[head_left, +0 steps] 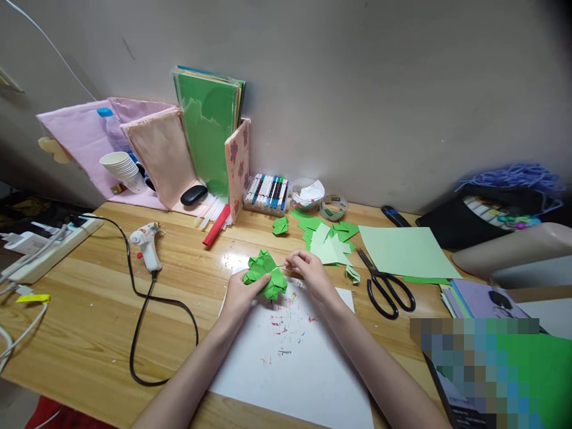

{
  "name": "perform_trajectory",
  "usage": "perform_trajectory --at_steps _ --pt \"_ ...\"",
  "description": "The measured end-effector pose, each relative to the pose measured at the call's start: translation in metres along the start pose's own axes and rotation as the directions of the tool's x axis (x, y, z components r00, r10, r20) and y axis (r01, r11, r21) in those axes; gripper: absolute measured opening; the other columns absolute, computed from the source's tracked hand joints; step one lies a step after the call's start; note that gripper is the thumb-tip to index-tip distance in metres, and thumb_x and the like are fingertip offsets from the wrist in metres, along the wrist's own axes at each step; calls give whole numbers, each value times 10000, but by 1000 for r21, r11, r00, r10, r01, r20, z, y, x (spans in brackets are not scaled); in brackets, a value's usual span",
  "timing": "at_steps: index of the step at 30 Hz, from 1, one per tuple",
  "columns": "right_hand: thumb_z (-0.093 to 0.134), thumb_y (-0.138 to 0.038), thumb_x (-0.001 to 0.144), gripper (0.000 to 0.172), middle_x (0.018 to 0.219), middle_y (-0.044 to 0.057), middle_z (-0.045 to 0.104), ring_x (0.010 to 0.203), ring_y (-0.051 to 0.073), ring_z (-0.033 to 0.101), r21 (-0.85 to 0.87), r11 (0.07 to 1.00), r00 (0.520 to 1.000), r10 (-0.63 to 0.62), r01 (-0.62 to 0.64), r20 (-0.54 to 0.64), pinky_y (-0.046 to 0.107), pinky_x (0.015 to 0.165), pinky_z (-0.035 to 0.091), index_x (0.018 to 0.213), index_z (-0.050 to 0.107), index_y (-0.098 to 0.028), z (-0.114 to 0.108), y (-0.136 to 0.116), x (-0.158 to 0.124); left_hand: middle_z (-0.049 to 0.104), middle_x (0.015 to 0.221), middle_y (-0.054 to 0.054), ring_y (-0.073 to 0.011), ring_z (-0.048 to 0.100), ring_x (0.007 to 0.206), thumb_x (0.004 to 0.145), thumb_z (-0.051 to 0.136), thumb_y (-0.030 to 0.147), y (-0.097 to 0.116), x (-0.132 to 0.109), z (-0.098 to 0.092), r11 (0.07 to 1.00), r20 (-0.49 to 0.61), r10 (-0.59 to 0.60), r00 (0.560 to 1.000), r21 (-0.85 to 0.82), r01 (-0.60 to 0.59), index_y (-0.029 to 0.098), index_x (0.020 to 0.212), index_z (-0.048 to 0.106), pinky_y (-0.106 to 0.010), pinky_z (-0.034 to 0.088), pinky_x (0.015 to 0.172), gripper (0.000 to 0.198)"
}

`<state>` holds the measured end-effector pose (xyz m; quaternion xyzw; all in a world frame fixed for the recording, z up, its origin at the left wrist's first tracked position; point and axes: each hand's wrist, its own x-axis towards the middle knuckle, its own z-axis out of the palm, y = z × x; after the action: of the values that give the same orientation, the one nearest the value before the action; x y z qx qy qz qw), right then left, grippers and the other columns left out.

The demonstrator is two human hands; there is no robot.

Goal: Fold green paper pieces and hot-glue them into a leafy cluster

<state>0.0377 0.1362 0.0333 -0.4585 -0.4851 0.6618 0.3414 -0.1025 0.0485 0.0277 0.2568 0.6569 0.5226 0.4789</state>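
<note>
My left hand (243, 295) is closed on a green folded-paper piece (264, 273), with the thumb pressed on its face. The piece is made of several pointed, creased parts and is held above a white sheet of paper (286, 369) marked with colour smears. At its right edge, my right hand (308, 271) pinches a thin strand (280, 266) that reaches to the paper piece. Whether the strand is thread or wire I cannot tell. Black-handled scissors (386, 286) lie partly open to the right, near a small folded light-green piece (353, 274).
Green paper scraps (330, 241) and a light-green sheet (406, 250) lie behind my right hand. To the left is a glue gun (147, 244) with a looping black cord. Markers (267, 193), a tape roll (333, 207) and a red stick (217, 226) stand farther back.
</note>
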Motion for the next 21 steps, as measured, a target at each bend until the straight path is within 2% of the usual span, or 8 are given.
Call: perform_trajectory --at_steps 6,10,15,21 --pt "668 -348 658 235 884 56 695 744 131 633 122 992 999 -32 28 38 268 726 487 616 508 -182 -4 -9 -1 604 530 -10 -125 542 457 543 752 390 4 -3 1 999 15 -37 999 -26 38 126 622 579 -218 405 443 324" --pt "735 -359 610 283 805 63 711 736 153 656 135 990 996 -44 34 73 290 738 491 675 528 -177 -5 -12 -3 625 550 -28 -128 553 478 540 759 382 2 -2 0 999 14 -5 1000 -33 5 120 606 587 -216 411 457 320" --pt "776 -350 551 327 768 55 707 838 212 663 75 994 994 -86 81 67 331 790 476 680 522 -189 -8 -17 -4 617 554 -12 -119 540 496 532 760 393 -1 1 -1 1000 1 2 1000 -4 -2 112 623 604 -211 399 485 334" --pt "796 -330 510 329 687 5 654 713 164 642 35 991 991 -133 132 24 286 713 476 708 579 -183 -8 -17 -1 599 558 1 -114 528 506 546 750 411 -3 1 -2 1000 -6 -16 1000 16 16 110 654 601 -210 390 498 352"
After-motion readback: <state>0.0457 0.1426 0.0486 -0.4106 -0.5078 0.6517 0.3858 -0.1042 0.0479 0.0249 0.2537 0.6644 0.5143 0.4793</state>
